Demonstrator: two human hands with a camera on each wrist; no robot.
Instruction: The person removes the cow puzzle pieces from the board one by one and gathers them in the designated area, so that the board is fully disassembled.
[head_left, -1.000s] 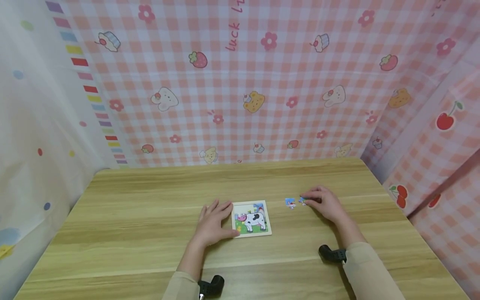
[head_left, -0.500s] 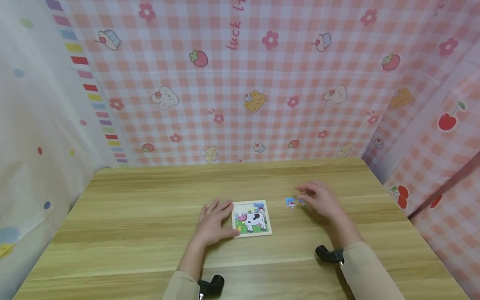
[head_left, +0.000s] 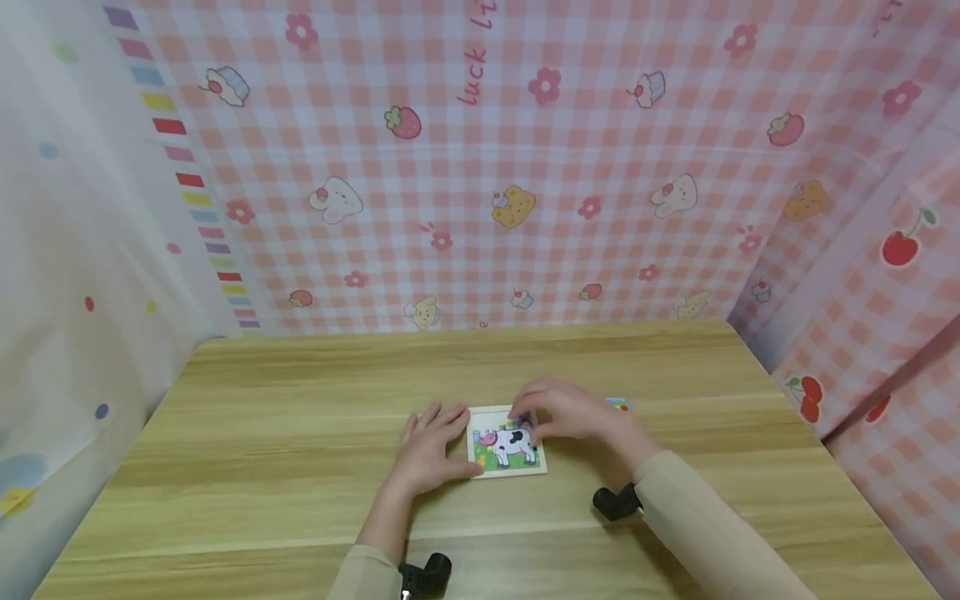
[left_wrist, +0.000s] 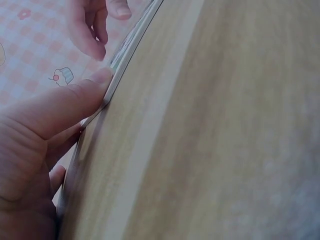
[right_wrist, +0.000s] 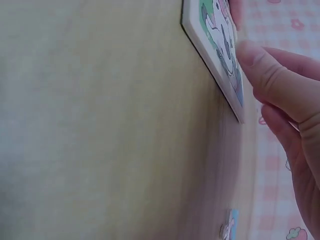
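board of pale wood, square and rimmed, bearing a black-and-white cow picture, lies flat on the yellowish wood-grain table. at the board's left edge, the left hand has its fingers spread, thumb touching the near left corner. over the board's far right corner, the right hand has thumb and forefinger curved and slightly parted; i cannot tell whether they hold anything. right of the board lies a small multicoloured piece, partly hidden.

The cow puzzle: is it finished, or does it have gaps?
Not finished. The cow puzzle shows a pale bare patch at its upper left, and at least one loose piece lies on the table.
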